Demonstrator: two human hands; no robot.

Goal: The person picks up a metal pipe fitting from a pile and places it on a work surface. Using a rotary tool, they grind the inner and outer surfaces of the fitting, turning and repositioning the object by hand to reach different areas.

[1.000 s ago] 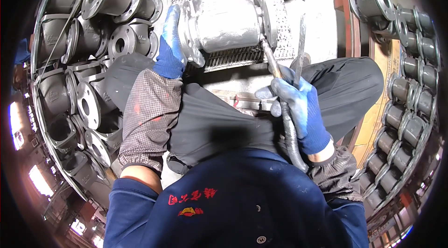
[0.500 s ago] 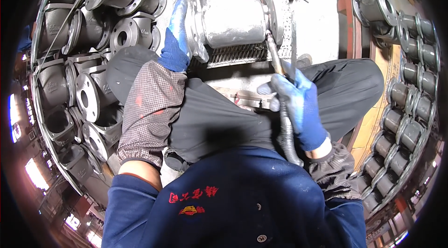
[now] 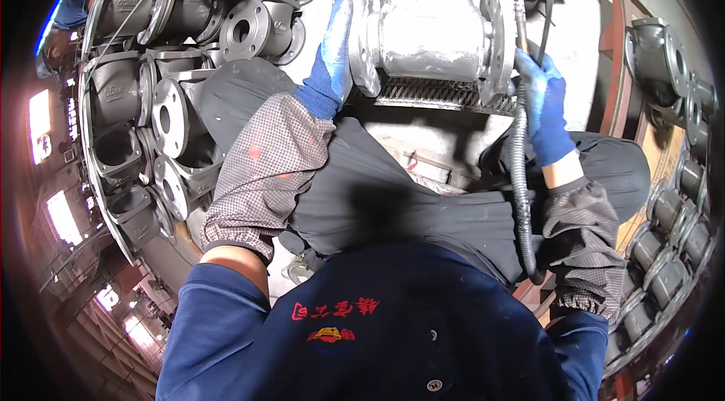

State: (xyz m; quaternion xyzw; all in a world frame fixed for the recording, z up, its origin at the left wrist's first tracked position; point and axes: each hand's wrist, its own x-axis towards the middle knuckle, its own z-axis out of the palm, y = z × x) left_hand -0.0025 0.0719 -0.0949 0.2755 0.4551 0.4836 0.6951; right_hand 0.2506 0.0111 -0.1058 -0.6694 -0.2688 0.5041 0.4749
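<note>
A silvery valve body casting (image 3: 430, 23) with flanged ends lies crosswise before me on a metal mesh stand (image 3: 423, 91). My left hand (image 3: 332, 50), in a blue glove, rests against the outer face of its left flange, with fingers stretched out along it. My gloved right hand (image 3: 542, 99) is closed round a slim rod-like tool (image 3: 522, 35), just right of the right flange (image 3: 495, 46). A ribbed flexible hose (image 3: 521, 182) hangs from that tool down towards my lap. The tool's far tip is hard to make out, and it seems apart from the flange.
Grey flanged castings (image 3: 185, 8) are stacked in a metal-edged bin on my left. More castings (image 3: 664, 220) stand in rows at the right, behind a reddish metal frame (image 3: 623, 61). A dark strip (image 3: 547, 20) runs above my right hand. My bent legs flank the stand.
The tool has come away from the right flange's inner side to its outer side, moved by my right hand. My left hand stays at the left flange. The whole view has shifted.
</note>
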